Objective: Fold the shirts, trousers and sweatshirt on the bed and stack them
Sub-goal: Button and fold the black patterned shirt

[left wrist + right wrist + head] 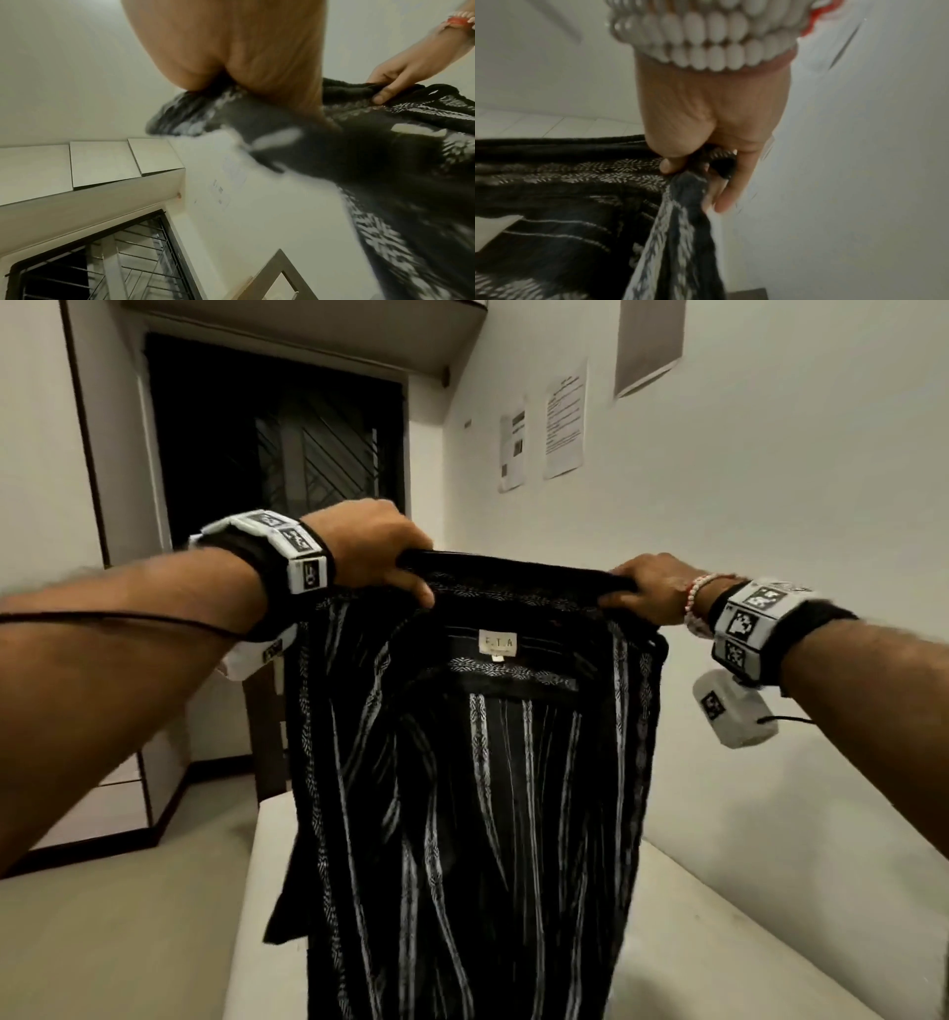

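Black shirt (477,778) with white patterned stripes held up in the air over the pale bed (719,942), top edge stretched level between both hands, collar label facing the wearer. Left hand (369,546) curls over and grips the top-left shoulder; right hand (649,588) pinches the top-right shoulder, thumb against fingers, cloth bunched in the grip. Long axis vertical, collar up, body hanging straight down with stripes running top to bottom; lower hem out of frame.

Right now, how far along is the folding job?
Done: nothing visible; no folded stack shows on the bare bed. In hand: the black striped shirt hangs unfolded, the left hand and right hand each keeping a grip on a top corner. Left: folding this shirt; other garments are out of view.
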